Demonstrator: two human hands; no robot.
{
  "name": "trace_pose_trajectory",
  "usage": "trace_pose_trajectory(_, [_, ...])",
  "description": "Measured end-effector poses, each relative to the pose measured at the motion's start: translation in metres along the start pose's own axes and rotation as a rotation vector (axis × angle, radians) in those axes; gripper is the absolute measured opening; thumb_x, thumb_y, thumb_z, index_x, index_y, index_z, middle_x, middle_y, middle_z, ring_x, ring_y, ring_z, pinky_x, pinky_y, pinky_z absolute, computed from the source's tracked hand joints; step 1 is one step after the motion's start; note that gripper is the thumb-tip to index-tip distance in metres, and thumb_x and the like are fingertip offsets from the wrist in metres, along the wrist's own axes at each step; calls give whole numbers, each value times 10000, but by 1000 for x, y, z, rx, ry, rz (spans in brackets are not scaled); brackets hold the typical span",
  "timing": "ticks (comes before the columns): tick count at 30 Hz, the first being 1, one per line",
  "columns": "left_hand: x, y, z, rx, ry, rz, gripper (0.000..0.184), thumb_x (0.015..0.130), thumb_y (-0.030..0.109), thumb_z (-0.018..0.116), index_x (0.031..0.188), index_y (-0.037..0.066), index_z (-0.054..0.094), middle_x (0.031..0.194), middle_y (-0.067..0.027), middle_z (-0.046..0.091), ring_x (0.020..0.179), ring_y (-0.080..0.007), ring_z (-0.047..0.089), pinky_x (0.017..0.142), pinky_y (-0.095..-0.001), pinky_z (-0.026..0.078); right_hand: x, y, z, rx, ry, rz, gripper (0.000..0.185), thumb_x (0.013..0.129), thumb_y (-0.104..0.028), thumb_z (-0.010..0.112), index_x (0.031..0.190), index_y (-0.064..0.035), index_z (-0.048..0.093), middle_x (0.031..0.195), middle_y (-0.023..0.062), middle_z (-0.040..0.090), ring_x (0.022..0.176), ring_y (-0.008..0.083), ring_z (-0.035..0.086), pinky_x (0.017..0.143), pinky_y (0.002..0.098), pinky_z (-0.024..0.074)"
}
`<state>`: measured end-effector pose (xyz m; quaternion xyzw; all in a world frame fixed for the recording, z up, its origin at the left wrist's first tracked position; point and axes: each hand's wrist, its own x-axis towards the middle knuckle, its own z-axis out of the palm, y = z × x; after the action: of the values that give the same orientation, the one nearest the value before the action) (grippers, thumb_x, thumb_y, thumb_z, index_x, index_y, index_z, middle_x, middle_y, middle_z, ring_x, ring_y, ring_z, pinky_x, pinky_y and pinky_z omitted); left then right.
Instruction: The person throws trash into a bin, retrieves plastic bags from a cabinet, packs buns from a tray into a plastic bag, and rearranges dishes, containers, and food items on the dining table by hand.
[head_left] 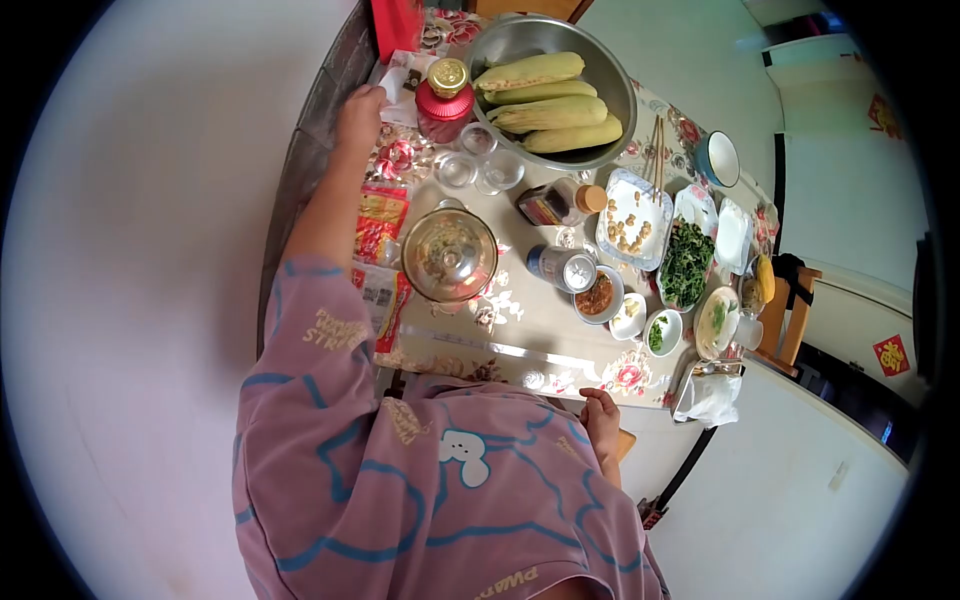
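My left hand [362,112] is stretched out to the table's far left edge. Its fingers are closed at the edge of a white packet [402,84] with a dark print; the fingertips are partly hidden. Just right of the packet stands a red jar [445,108] with a gold lid. At the near table edge, in front of the shirt, my right hand [601,418] has its fingers curled, and nothing shows in them. Between the hands a lidded glass pot [449,252] stands near red and yellow food packets [381,222].
A metal basin [622,92] holds several ears of corn [545,110]. Glasses [500,172], a brown-capped jar [555,202] and a can [562,268] stand mid-table. Chopsticks [657,160], a dish of leafy greens [687,262] and small sauce bowls [598,296] are to the right.
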<state>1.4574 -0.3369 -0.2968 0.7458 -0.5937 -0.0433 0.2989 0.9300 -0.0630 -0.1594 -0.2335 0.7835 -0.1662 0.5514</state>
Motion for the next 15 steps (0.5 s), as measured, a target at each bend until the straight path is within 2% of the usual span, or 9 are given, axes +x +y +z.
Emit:
trace_pose_trajectory(2, [-5, -4, 2, -111, -4, -19, 73, 785, 46, 527, 803, 65, 596, 849, -137, 583, 837, -334, 602, 705, -424, 476, 2, 2, -1, 14, 3, 13, 192, 880, -77, 474, 970, -28, 637, 560, -20, 472, 471, 47, 376, 438, 207, 304])
trace_pose_trajectory(6, [-8, -7, 3, -55, 49, 8, 126, 787, 15, 516, 822, 82, 617, 870, -143, 592, 853, -339, 605, 717, -414, 478, 7, 6, 0, 7, 0, 11, 203, 873, -87, 475, 971, -37, 646, 560, -15, 484, 477, 46, 399, 448, 198, 318])
trace_pose_trajectory(8, [-9, -5, 2, 3, -68, -129, 242, 781, -15, 521, 925, 122, 659, 1023, -145, 611, 948, -342, 601, 800, -394, 490, 7, 4, 2, -6, 0, 22, 206, 872, -90, 476, 971, -37, 648, 560, -14, 488, 476, 47, 405, 447, 196, 320])
trace_pose_trajectory(9, [-8, -2, 2, 3, -69, -130, 242, 781, -15, 521, 925, 122, 659, 1023, -145, 611, 948, -342, 601, 800, -394, 490, 6, 1, 4, -18, -11, 20, 208, 874, -90, 474, 974, -37, 648, 560, -15, 489, 473, 48, 406, 443, 196, 320])
trace_pose_trajectory(11, [-2, 10, 3, -40, 142, -156, 395, 750, -25, 580, 1119, 110, 622, 1189, -143, 584, 1094, -315, 573, 929, -363, 461, 7, -2, 5, -30, -23, 19, 211, 875, -89, 472, 977, -36, 649, 560, -15, 489, 469, 49, 406, 438, 197, 320])
trace_pose_trajectory(12, [0, 28, -8, -38, 139, -156, 395, 750, -25, 580, 1119, 110, 622, 1189, -143, 584, 1094, -315, 573, 929, -363, 461, 8, -2, 6, -27, -6, 22, 209, 878, -88, 470, 975, -36, 647, 557, -18, 484, 464, 48, 398, 432, 200, 317])
trace_pose_trajectory(14, [0, 71, -35, -702, 113, -123, 646, 697, 23, 689, 1301, 59, 462, 1340, -148, 482, 1240, -293, 475, 1034, -352, 386, 10, 0, 8, -17, 10, 32, 207, 880, -87, 468, 973, -36, 645, 554, -21, 479, 458, 48, 389, 425, 204, 314])
trace_pose_trajectory(15, [-3, 76, -27, -701, 104, -124, 646, 697, 23, 689, 1301, 59, 462, 1340, -148, 482, 1240, -293, 475, 1034, -352, 386, 11, 1, 6, 1, -4, 17, 203, 882, -86, 467, 973, -34, 640, 548, -24, 469, 451, 46, 378, 417, 206, 309])
